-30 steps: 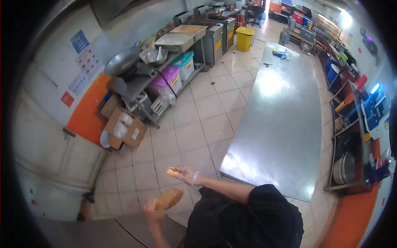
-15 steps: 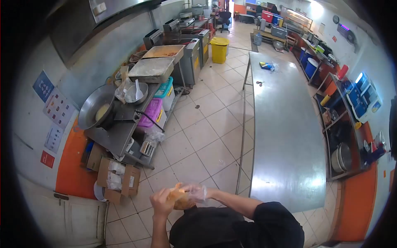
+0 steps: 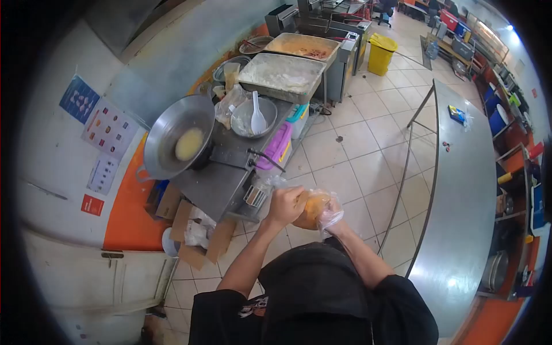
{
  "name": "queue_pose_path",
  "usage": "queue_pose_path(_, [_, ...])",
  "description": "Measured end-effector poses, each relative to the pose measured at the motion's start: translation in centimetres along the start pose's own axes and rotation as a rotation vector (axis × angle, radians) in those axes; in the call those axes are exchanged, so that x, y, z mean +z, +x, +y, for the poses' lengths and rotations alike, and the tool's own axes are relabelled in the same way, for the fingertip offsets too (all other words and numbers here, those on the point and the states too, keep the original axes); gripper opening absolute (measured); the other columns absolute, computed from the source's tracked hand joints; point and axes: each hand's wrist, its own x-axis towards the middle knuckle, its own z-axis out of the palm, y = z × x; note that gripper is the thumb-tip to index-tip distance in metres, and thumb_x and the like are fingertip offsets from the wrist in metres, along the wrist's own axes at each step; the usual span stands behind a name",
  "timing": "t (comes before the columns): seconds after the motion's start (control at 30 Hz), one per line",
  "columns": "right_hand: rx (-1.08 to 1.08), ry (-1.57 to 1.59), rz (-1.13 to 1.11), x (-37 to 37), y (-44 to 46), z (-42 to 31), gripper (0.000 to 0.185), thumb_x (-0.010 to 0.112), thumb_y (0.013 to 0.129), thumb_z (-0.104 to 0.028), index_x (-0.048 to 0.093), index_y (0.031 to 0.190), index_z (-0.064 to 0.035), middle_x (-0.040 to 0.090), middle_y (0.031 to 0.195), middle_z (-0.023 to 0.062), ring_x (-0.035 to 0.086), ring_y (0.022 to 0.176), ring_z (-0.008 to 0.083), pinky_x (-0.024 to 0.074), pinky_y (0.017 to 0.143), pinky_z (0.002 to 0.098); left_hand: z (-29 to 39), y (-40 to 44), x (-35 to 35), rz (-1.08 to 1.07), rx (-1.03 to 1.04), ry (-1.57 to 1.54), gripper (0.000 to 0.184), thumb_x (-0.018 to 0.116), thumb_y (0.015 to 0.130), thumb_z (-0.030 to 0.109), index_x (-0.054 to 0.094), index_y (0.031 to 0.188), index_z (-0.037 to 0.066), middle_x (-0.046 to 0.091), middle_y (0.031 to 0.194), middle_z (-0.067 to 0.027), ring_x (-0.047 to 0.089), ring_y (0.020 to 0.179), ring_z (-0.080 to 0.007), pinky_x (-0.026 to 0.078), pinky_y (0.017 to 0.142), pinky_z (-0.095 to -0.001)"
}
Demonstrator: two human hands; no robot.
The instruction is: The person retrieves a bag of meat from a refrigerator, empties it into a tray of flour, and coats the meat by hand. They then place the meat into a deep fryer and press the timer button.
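Note:
In front of my body I hold a clear plastic bag (image 3: 312, 210) with orange-yellow stuff inside; its exact kind I cannot make out. My left hand (image 3: 286, 206), bare, is closed on the left side of the bag. A loose, see-through plastic glove covers my right hand (image 3: 331, 217), whose fingers are bent against the bag's right side and partly hidden by crinkled plastic. Beyond my hands, on the steel counter (image 3: 198, 187), sit a large wok (image 3: 167, 129) with pale yellow liquid in it and a metal bowl (image 3: 269, 109) holding a white scoop (image 3: 258, 122).
Behind the bowl stand a tray of white powder (image 3: 279, 72) and a tray of orange-red food (image 3: 305, 47). An open cardboard box (image 3: 215, 253) is on the floor at left. The long steel table (image 3: 460, 213) runs along my right. Farther off is a yellow bin (image 3: 380, 54).
My view has swung left and nearer the counter with the wok. Both hands have come up and forward, still on the bag, and the bag shows more fully between them.

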Motion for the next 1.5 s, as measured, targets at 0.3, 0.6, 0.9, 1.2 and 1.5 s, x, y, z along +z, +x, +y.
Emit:
queue_pose_path(0.3, [0.199, -0.101, -0.140, -5.8, 15.4, 4.3, 0.018, 0.046, 0.078, -0.009, 0.050, 0.094, -0.0014, 0.053, 0.081, 0.0165, 0.052, 0.077, 0.0299, 0.0414, 0.070, 0.0355, -9.6, 11.8, 4.7, 0.146, -0.228, -0.131, 0.011, 0.057, 0.073, 0.008, 0.060, 0.072, -0.002, 0.055, 0.056, -0.0156, 0.055, 0.046, -0.0169, 0.038, 0.042, -0.0281])
queue_pose_path(0.6, [0.213, 0.486, -0.363, -13.1, 31.3, 2.2, 0.024, 0.042, 0.086, -0.019, 0.049, 0.100, -0.0011, 0.053, 0.089, 0.0050, 0.049, 0.084, 0.0117, 0.0394, 0.075, 0.0237, -11.9, 24.8, 6.3, 0.076, -0.260, -0.277, 0.025, 0.052, 0.082, 0.019, 0.057, 0.082, -0.006, 0.060, 0.074, -0.0090, 0.057, 0.060, -0.0140, 0.045, 0.058, -0.0230])
queue_pose_path(0.9, [0.014, 0.282, -0.177, -17.0, 49.7, 4.9, 0.026, 0.040, 0.086, -0.023, 0.055, 0.091, -0.0022, 0.056, 0.080, 0.0120, 0.053, 0.075, 0.0139, 0.0400, 0.066, 0.0283, -17.8, 39.6, 9.0, 0.104, -0.310, -0.302, 0.009, 0.053, 0.078, 0.005, 0.054, 0.082, -0.004, 0.058, 0.075, -0.0060, 0.057, 0.070, -0.0118, 0.044, 0.062, -0.0197])
queue_pose_path(1.2, [0.047, 0.043, -0.236, -23.6, 63.8, 0.8, 0.023, 0.042, 0.082, -0.013, 0.048, 0.103, -0.0048, 0.051, 0.094, 0.0105, 0.047, 0.090, 0.0231, 0.0377, 0.074, 0.0307, -23.5, 52.0, 9.8, 0.036, -0.601, -0.524, 0.014, 0.060, 0.076, 0.013, 0.052, 0.073, 0.002, 0.050, 0.067, 0.0026, 0.044, 0.056, -0.0046, 0.034, 0.049, -0.0179])
queue_pose_path(1.5, [-0.207, 0.052, -0.381, -26.2, 74.4, 6.7, 0.026, 0.051, 0.081, -0.017, 0.044, 0.100, -0.0009, 0.051, 0.081, 0.0078, 0.048, 0.078, 0.0142, 0.0405, 0.064, 0.0276, -22.0, 61.9, 7.0, 0.144, -0.641, 0.235, 0.039, 0.063, 0.074, 0.017, 0.036, 0.049, 0.004, 0.029, 0.047, 0.0066, 0.025, 0.046, -0.0028, 0.019, 0.039, -0.0225])
